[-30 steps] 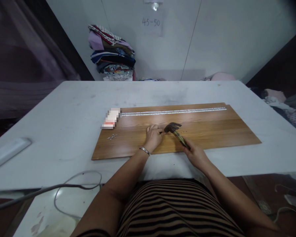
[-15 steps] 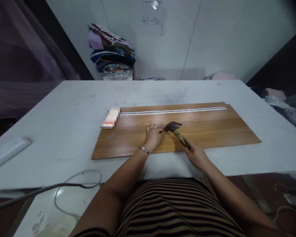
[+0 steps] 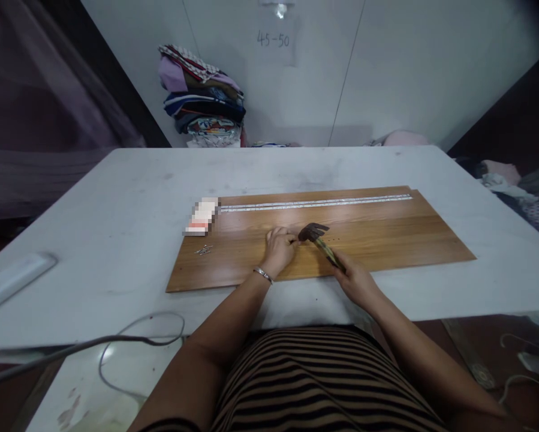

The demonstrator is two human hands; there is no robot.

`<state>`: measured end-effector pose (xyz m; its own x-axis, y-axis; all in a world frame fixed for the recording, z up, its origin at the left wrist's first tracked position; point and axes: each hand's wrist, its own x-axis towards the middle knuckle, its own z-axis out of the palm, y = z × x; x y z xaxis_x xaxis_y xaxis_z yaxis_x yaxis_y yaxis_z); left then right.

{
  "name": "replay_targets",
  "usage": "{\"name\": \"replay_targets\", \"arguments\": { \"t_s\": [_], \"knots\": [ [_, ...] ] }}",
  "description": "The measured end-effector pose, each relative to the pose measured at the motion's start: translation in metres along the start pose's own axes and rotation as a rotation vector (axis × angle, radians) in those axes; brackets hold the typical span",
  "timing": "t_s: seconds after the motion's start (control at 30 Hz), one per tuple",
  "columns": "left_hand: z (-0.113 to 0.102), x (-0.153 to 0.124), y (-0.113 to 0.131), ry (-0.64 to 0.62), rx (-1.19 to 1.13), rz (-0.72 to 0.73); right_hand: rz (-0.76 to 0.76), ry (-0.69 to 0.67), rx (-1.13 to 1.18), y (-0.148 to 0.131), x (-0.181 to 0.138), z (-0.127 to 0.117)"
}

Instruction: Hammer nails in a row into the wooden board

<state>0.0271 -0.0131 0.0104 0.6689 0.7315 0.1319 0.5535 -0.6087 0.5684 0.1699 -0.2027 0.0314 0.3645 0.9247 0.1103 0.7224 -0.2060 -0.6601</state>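
Observation:
My right hand (image 3: 358, 279) is wrapped around the handle of a claw hammer (image 3: 323, 247). The hammer's head is low over the wooden board (image 3: 386, 237), right beside the fingertips of my left hand (image 3: 280, 249). Thumb and forefinger of that hand are pinched on what looks like a nail, mostly hidden by the fingers and the hammer head. Small dark nail heads (image 3: 334, 240) show in the board just right of the hammer. Several loose nails (image 3: 203, 250) lie in a little heap on the board's left part.
A small blurred box (image 3: 204, 215) stands on the board's left back corner. Two white printed strips (image 3: 314, 203) run along the far side. On the white table (image 3: 93, 240), a white power strip (image 3: 20, 279) lies left; a cable (image 3: 84, 345) hangs at the front. Folded clothes (image 3: 204, 99) are piled behind.
The hammer head has shifted very slightly left and stays low beside my left fingertips. Both hands keep nearly the same place and grip.

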Motion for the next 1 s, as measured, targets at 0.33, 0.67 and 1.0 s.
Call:
{"name": "replay_targets", "arguments": {
  "t_s": [0.33,0.67,1.0],
  "knots": [
    [-0.0006,0.0006,0.0002,0.004,-0.002,-0.006,-0.001,0.002,0.007,-0.0008,-0.0009,0.0008],
    [-0.0023,0.0000,0.0018,-0.010,0.001,-0.020,0.002,0.023,0.002,0.0011,-0.0014,0.0031],
    [-0.0005,0.0003,0.0001,0.010,-0.004,-0.006,-0.001,0.000,0.000,0.0006,-0.0003,0.0031]
  ]
}}
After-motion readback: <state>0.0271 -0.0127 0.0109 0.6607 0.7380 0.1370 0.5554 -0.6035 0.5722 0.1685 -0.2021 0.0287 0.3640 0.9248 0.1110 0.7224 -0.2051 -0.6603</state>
